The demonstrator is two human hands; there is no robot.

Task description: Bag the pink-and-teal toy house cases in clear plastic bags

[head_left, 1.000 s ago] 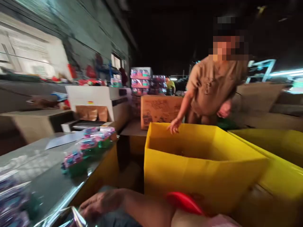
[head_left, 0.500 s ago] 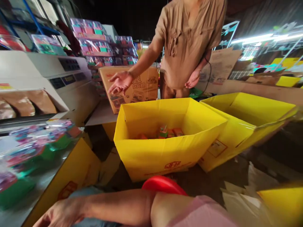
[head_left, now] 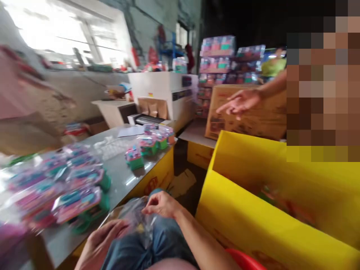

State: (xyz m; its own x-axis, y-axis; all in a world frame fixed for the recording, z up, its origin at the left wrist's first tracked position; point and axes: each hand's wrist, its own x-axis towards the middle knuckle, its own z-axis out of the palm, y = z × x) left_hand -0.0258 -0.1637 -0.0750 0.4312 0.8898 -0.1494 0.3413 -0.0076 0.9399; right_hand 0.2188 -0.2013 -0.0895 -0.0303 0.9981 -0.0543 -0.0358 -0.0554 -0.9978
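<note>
Over my jeans-clad lap lies a clear plastic bag [head_left: 137,219], crumpled and see-through. My right hand [head_left: 163,204] pinches the bag's upper right side between thumb and fingers. On the other side my left hand [head_left: 108,234] is closed at the bag's left edge, its fingertips smeared by motion. To the left, several plastic-wrapped toy sets with green bases [head_left: 81,206] stand on the grey tabletop [head_left: 120,187]. One smaller wrapped set [head_left: 134,157] is farther along the table, near its right edge.
A big yellow box [head_left: 242,195] stands close on my right, with blurred items inside. A co-worker's outstretched hand [head_left: 242,103] hangs beyond it, before a brown carton [head_left: 253,120]. Behind the table is a white machine [head_left: 157,86]. Part of a red stool [head_left: 243,258] shows below.
My view has swung left, bringing more of the table into sight. Both my hands now show at a clear bag; before, only my right hand showed. The co-worker's arm remains stretched out.
</note>
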